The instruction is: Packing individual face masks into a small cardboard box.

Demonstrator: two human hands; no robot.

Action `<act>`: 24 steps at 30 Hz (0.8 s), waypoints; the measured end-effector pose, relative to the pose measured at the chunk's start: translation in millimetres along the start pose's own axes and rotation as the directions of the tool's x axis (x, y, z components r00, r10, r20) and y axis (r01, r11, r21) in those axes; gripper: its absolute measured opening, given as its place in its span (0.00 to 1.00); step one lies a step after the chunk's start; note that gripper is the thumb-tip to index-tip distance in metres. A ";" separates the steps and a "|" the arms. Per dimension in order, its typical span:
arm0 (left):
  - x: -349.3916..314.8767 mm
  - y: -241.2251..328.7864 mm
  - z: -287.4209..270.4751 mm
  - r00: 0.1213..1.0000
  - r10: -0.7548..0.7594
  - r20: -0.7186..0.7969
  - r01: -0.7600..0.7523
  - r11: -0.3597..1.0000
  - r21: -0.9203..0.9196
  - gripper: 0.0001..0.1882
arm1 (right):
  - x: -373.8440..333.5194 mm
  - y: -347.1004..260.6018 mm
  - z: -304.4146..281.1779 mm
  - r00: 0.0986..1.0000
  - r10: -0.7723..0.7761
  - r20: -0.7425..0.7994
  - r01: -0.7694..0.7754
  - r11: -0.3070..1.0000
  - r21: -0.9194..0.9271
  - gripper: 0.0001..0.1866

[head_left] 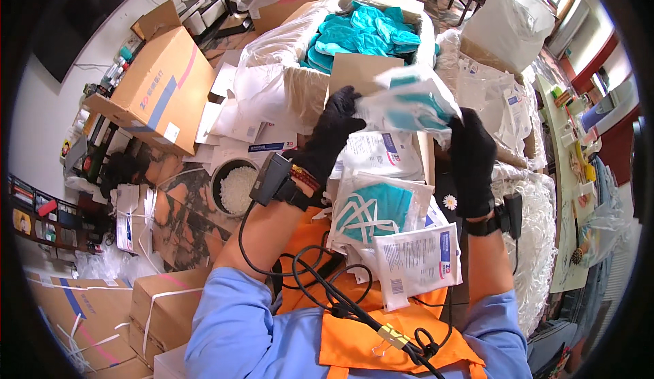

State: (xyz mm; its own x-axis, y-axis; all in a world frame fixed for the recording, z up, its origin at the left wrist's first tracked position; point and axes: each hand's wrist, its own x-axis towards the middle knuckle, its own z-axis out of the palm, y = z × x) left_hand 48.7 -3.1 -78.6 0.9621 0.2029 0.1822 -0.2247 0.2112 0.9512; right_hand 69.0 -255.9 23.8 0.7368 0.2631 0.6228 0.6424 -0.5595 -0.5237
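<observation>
My right hand [472, 151], in a black glove, pinches the lower right corner of a clear and white plastic pouch [417, 101]. A folded teal item shows inside the pouch, which is blurred by motion. Beside the pouch's left end is my black-gloved left hand [337, 117], thumb and fingers apart; whether it touches the pouch I cannot tell. Below both hands lies a pile of packets. One is a clear pouch with a teal folded mask [381, 205] and white straps; a white printed packet [419, 263] rests nearest me.
Beyond my hands, a plastic-lined carton [279, 83] holds many teal pieces [361, 32]. At right, another lined box holds white packets [487, 96]. A pot of white granules [238, 188] stands at left, near cardboard boxes [153, 79]. Black cables [334, 297] cross my orange apron [368, 324].
</observation>
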 end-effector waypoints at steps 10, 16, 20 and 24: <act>-8.2 12.1 -7.9 0.990 0.038 0.136 -0.082 0.939 0.333 0.47 | 29.9 -3.8 -9.4 0.996 -0.058 0.074 0.062 0.997 -0.054 0.03; 6.8 3.8 -9.9 0.929 0.112 0.352 -0.274 0.849 0.453 0.41 | 40.4 24.0 -7.6 0.995 -0.078 0.057 0.083 0.993 -0.084 0.10; 5.5 1.2 -0.6 0.926 0.203 0.319 -0.341 0.816 0.467 0.37 | 35.6 16.4 -5.7 0.957 0.260 0.128 -0.283 0.932 0.225 0.10; 8.4 2.9 13.3 0.958 -0.022 0.285 -0.085 0.930 0.357 0.21 | 29.7 30.1 4.5 0.919 0.336 0.207 -0.392 0.841 0.373 0.11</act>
State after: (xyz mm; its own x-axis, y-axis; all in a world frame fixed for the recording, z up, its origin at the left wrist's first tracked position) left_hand 58.2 -13.5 -71.0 0.9710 -0.0827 0.2244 -0.2352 -0.1622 0.9583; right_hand 111.3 -261.4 23.9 0.9366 0.2165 0.2756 0.3300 -0.2801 -0.9014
